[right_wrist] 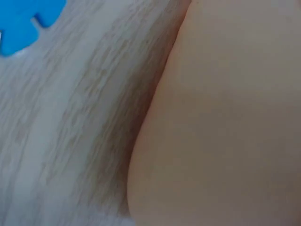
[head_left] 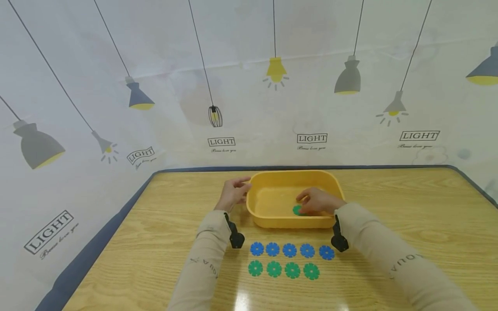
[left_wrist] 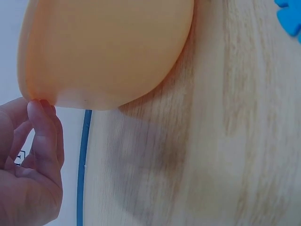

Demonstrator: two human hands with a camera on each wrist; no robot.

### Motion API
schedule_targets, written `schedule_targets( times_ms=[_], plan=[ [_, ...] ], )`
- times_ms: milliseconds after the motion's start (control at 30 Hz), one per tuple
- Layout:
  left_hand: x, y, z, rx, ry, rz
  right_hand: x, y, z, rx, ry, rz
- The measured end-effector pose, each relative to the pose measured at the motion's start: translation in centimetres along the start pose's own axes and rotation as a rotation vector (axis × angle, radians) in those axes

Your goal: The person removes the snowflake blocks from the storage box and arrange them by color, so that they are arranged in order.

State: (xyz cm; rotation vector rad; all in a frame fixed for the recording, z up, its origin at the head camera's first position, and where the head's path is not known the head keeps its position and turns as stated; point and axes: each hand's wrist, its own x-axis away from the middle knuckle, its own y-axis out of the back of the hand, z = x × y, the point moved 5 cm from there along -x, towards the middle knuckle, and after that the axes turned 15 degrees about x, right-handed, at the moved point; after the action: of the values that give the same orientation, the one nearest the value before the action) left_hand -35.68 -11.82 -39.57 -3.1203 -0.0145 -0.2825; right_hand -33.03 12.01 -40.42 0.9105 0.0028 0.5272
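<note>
Pinching green disc [head_left: 297, 210] in yellow tub [head_left: 272, 221], right hand [head_left: 320, 201] grip clamped, left hand [head_left: 233, 192] (fingers relaxed) steadying rim

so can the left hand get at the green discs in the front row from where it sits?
Probably yes. The left hand rests on the yellow tub's left rim, holding nothing. The row of four green discs lies in the open on the table, behind the blue row, with nothing over it.

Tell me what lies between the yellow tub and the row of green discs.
The row of five blue discs on the table, seen in the head view.
</note>
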Motion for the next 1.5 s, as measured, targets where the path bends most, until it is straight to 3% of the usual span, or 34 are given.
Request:
schedule_targets(
  times_ms=[667, 1033, 1267, 1500],
  plan=[
    [0.0, 0.2, 0.2, -0.003, -0.002, -0.006, -0.6, -1.0, 0.5, 0.036, 0.106, -0.007],
    [0.0, 0.2, 0.3, 0.013, 0.004, -0.004, -0.5, -1.2, 0.9, 0.045, 0.106, -0.003],
    [-0.2, 0.1, 0.3, 0.014, -0.007, -0.004, -0.4, -0.9, 0.9, 0.05, 0.055, -0.035],
    [0.0, 0.0, 0.1, 0.015, -0.008, 0.0, 0.6, -0.4, 1.4, 0.005, 0.109, -0.023]
  ],
)
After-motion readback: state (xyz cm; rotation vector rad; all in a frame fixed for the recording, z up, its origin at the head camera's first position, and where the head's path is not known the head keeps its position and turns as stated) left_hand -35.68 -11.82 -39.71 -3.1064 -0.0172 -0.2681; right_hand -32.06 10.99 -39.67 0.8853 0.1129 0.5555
